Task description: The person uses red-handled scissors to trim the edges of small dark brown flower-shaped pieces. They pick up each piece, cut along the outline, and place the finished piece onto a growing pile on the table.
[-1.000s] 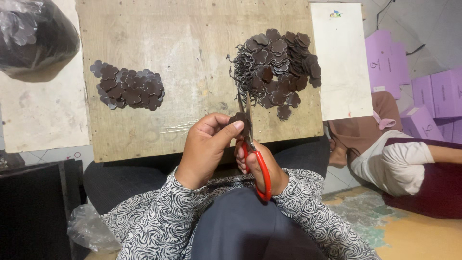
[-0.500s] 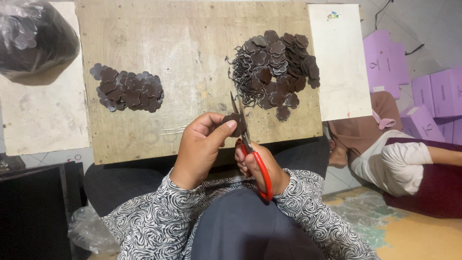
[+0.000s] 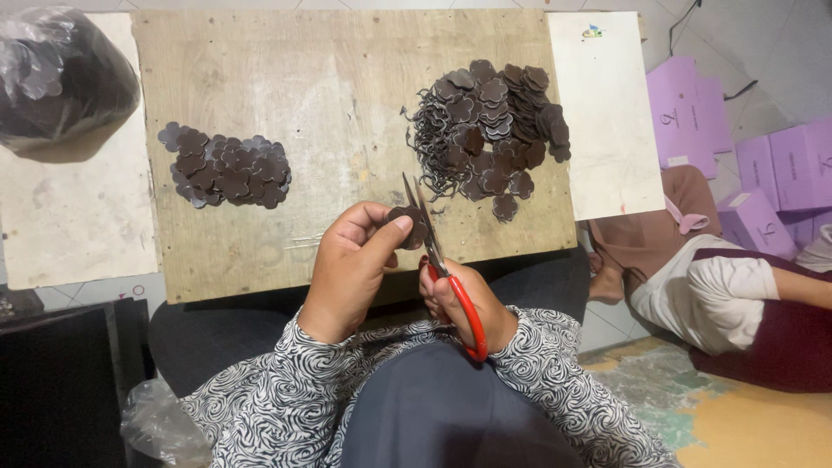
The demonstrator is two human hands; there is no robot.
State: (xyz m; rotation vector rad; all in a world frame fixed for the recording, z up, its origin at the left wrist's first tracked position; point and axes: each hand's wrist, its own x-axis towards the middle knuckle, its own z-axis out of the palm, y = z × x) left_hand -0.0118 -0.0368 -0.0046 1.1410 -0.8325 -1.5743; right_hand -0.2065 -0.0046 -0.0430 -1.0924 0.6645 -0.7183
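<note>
Over the near edge of the worn wooden board (image 3: 260, 69), the left hand (image 3: 351, 269) pinches 1 dark-brown flower-shaped leather piece (image 3: 407, 227) while the right hand (image 3: 468, 303), closed through red-handled scissors (image 3: 433, 247), should trim in short snips close to the outline.

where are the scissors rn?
Head view, lower centre: the red-handled scissors are in the right hand, blades up against the dark flower piece held by the left hand.

Left hand (image 3: 351, 264) pinches a brown flower-shaped piece (image 3: 409, 227) between the blades of red-handled scissors (image 3: 442, 269) gripped by the right hand (image 3: 464, 303), over a wooden table (image 3: 329, 95). A small pile (image 3: 227, 170) lies left, a larger pile (image 3: 494, 130) with trimmings right. Purple boxes (image 3: 745, 156) stand beside a seated person (image 3: 728, 286).
</note>
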